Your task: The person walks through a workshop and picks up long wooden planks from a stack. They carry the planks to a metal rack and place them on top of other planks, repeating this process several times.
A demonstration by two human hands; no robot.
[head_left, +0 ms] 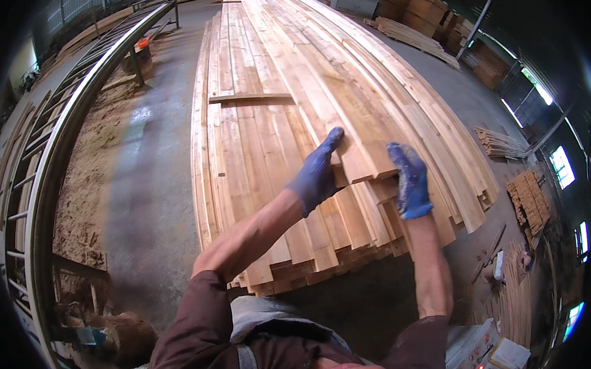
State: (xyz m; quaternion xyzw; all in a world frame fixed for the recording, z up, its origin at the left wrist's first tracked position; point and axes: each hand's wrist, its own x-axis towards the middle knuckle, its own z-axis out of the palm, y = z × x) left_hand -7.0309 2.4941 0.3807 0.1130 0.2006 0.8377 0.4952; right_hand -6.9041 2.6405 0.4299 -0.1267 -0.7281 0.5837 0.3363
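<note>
A long stack of pale planed wooden boards (255, 166) stretches away in front of me, its near ends uneven. Both my hands wear blue gloves and flank the near end of a few boards (368, 158) lying on top of the stack. My left hand (316, 174) is closed on their left edge, thumb on top and fingers curled underneath. On the opposite edge my right hand (411, 179) is closed too, its fingertips partly hidden. A short wooden stick (252, 98) lies crosswise on the stack, beyond my left hand.
A metal roller conveyor frame (45, 189) runs along the left, with sawdust (87, 170) on the floor beside it. To the right lie bundles of wood strips (501, 142) and a stacked wood pile (528, 204). Grey equipment (471, 348) stands at lower right.
</note>
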